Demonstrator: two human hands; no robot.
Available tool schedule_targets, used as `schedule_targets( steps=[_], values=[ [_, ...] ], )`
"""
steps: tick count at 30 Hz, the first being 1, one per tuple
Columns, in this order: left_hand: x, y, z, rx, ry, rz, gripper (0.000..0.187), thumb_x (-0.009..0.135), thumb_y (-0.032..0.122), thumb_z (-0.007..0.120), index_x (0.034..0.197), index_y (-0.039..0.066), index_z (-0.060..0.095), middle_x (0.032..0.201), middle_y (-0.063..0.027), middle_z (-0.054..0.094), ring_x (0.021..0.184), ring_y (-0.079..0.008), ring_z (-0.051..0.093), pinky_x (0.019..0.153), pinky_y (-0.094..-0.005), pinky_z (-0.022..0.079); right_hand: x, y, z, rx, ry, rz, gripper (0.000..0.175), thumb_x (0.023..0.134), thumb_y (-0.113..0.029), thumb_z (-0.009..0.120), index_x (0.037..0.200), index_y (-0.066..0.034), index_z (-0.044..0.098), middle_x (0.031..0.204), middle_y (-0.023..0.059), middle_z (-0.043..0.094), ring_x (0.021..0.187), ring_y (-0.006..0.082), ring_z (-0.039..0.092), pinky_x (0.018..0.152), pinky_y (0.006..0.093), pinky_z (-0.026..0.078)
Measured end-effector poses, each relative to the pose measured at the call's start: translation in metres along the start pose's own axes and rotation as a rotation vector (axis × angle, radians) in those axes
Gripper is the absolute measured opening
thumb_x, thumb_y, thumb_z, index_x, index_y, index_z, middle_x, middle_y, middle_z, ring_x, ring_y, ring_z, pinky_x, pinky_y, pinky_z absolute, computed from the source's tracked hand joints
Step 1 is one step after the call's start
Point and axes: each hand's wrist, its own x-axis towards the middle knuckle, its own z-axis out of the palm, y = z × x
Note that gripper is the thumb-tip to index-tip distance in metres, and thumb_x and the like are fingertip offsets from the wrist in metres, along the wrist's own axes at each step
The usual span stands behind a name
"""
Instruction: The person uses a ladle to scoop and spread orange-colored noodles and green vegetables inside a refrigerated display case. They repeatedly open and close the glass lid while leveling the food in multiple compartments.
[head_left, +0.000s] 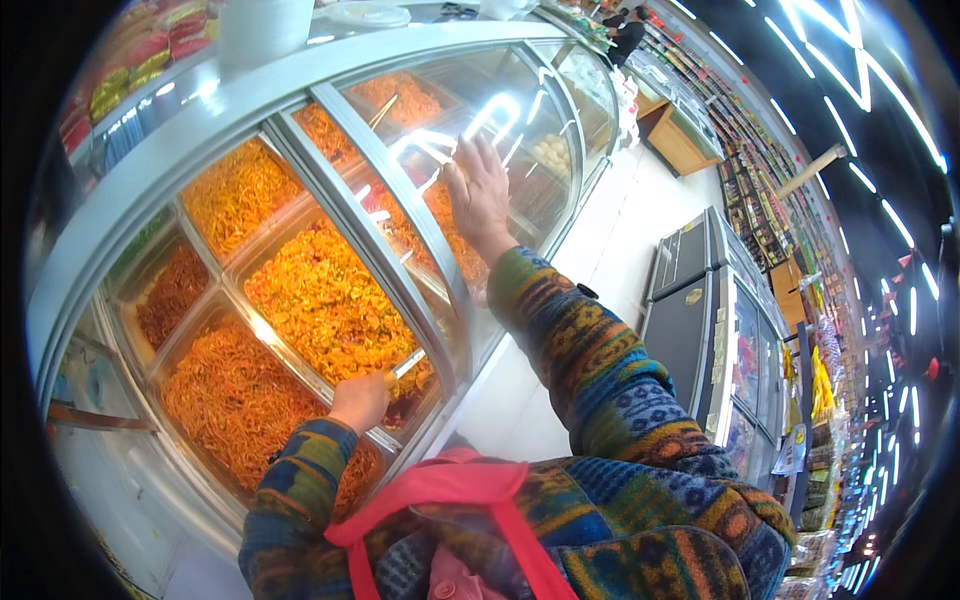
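Observation:
My left hand (361, 401) grips the short pale handle of a utensil (405, 366) with a metal part; its far end is hard to make out. It is over the near corner of a tray of yellow-orange chopped pickled vegetables (322, 300). Raised with fingers extended, my right hand (478, 191) is at the curved glass panel (525, 112) of a food display case. Whether its palm presses on the glass cannot be told. Below my left wrist is a tray of shredded orange food (232, 382). The case stands open on the left side, between metal frames.
A tray of yellow shreds (240, 195) and a dark reddish tray (172, 292) sit farther in. A metal sliding frame (360, 247) crosses the case. Chest freezers (682, 300) stand right, across a white floor (607, 210). A person (626, 37) is far off.

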Motion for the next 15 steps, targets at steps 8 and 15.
schedule_targets(
  steps=[8,15],
  values=[
    [0.014,-0.016,-0.013,0.035,-0.141,0.003,0.036,0.092,0.034,0.056,0.106,0.0,0.055,0.094,-0.0224,0.067,0.088,-0.0406,0.065,0.075,-0.0503,0.051,0.003,0.008,0.004,-0.023,0.04,-0.027,0.058,0.095,-0.046,0.047,0.143,-0.0138,0.045,0.153,0.0179,0.032,0.144,0.0358,0.025,0.114,0.0511,0.022],
    [0.017,-0.027,0.02,-0.105,-0.187,0.009,0.042,0.097,0.04,0.045,0.095,0.003,0.064,0.093,-0.022,0.068,0.085,-0.0381,0.066,0.072,-0.0499,0.051,0.003,0.015,0.017,-0.021,0.116,-0.221,0.042,0.092,-0.035,0.054,0.125,-0.0092,0.058,0.12,0.0199,0.056,0.112,0.0389,0.052,0.095,0.0489,0.042]
  ],
)
